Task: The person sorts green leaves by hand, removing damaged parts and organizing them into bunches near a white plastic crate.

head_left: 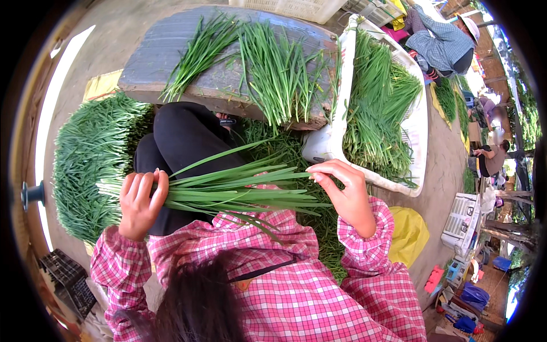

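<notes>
A bunch of garlic chives (239,191) lies sideways across my lap, its pale stem ends to the left and its green blades to the right. My left hand (141,200) is closed round it near the pale stems. At the other end my right hand (346,191) pinches the tip of a chive blade between thumb and fingers. Right beside my left hand is a big pile of chives (88,165), pale ends toward me. Ahead, two loose bundles, a smaller bundle (202,51) and a larger bundle (279,71), lie on a low wooden bench (154,57).
A white plastic crate (420,157) holding chives (379,102) stands right of the bench. Loose green trimmings (325,239) cover the ground beneath me, next to a yellow sack (409,233). A black crate (65,279) is at lower left. Other people, one in checked clothing (441,45), are at far right.
</notes>
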Demonstrator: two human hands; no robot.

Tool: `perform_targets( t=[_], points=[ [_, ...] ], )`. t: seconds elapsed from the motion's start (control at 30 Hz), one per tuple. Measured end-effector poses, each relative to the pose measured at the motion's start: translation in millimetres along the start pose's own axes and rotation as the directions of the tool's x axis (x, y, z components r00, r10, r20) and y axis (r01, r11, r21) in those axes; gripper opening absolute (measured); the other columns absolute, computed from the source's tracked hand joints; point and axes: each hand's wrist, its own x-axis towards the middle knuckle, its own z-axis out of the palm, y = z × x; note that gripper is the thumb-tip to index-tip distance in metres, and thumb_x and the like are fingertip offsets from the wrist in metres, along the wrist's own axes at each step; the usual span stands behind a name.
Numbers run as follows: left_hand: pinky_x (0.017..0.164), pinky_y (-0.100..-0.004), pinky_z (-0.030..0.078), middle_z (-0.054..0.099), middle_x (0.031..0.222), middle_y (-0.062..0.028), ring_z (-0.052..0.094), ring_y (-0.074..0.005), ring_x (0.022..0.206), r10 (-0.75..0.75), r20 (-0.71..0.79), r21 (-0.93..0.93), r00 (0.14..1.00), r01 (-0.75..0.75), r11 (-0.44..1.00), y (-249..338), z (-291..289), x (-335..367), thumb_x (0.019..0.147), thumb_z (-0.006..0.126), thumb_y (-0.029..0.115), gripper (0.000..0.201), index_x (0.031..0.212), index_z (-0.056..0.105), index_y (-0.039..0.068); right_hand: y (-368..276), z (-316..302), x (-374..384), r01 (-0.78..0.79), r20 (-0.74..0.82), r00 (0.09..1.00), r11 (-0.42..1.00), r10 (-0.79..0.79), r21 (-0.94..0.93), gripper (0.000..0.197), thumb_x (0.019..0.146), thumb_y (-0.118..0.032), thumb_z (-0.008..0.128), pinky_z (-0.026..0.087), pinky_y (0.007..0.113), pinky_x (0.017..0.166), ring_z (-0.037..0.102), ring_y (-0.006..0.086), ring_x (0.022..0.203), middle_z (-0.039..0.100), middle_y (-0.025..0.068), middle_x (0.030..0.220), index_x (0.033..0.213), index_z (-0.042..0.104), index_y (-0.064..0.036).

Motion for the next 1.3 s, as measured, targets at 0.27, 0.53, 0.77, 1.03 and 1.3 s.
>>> perform_targets(
  t=[0.27, 0.53, 0.77, 1.03, 1.3],
  points=[
    [0.052, -0.0259, 0.038, 0.045, 0.069, -0.0038, 0.047, -0.0137, 0.058, -0.016, -0.038, 0.009, 0.999, 0.016, 1.0, -1, 1, 1, 0.065, 0.055, -0.005, 0.021, 0.084, 0.051, 0.004, -8, 9, -3, 0.032, -0.014, 0.999, 0.989, -0.035, -0.145, 0.022, 0.065, 0.011, 0.049, 0.04, 0.029, 0.054, 0.05, 0.0226, 0.06, 0.047, 0.0106, 0.067, 0.083, 0.059, 0.0003],
    [0.052, -0.0274, 0.034, 0.044, 0.069, -0.0055, 0.045, -0.0181, 0.059, -0.17, 0.049, -0.118, 0.984, 0.175, 0.977, -4, 4, 4, 0.057, 0.054, 0.002, 0.028, 0.085, 0.051, 0.002, -4, 8, -9, 0.122, -0.245, 0.946, 0.932, -0.213, -0.341, 0.014, 0.064, 0.011, 0.048, 0.039, 0.028, 0.059, 0.048, 0.0224, 0.065, 0.042, 0.0091, 0.065, 0.067, 0.055, -0.0008],
    [0.059, -0.0277, 0.041, 0.053, 0.079, -0.0089, 0.053, -0.0174, 0.065, -0.847, -0.197, -0.673, 0.494, 0.56, 0.483, -46, 0, 12, 0.067, 0.056, -0.005, 0.021, 0.087, 0.05, -0.002, 23, -26, -16, -0.075, -0.568, 0.775, 0.932, 0.278, 0.354, 0.009, 0.078, 0.004, 0.05, 0.042, 0.022, 0.066, 0.05, 0.0108, 0.068, 0.051, 0.0048, 0.074, 0.086, 0.05, 0.0017],
    [0.06, -0.0272, 0.042, 0.053, 0.066, -0.0071, 0.054, -0.0157, 0.06, -0.976, 0.05, -0.991, 0.214, 0.13, -0.022, -119, 31, 53, 0.078, 0.05, 0.001, 0.013, 0.089, 0.045, -0.001, 71, 13, -19, -0.23, -0.379, 0.816, 0.847, 0.437, 0.48, 0.006, 0.078, -0.001, 0.053, 0.041, 0.02, 0.062, 0.05, 0.0098, 0.065, 0.054, 0.0067, 0.074, 0.083, 0.051, 0.0012],
    [0.045, -0.0211, 0.035, 0.046, 0.06, 0.0, 0.043, -0.0082, 0.048, -0.882, 0.42, -0.78, 0.214, 0.583, -0.23, -184, 131, 80, 0.074, 0.056, 0.005, 0.024, 0.096, 0.047, 0.001, 107, 53, -13, -0.388, -0.264, 0.776, 0.763, 0.573, 0.518, 0.005, 0.078, -0.003, 0.053, 0.042, 0.021, 0.061, 0.053, 0.0112, 0.068, 0.054, 0.0054, 0.077, 0.081, 0.052, 0.0013]
  ],
)
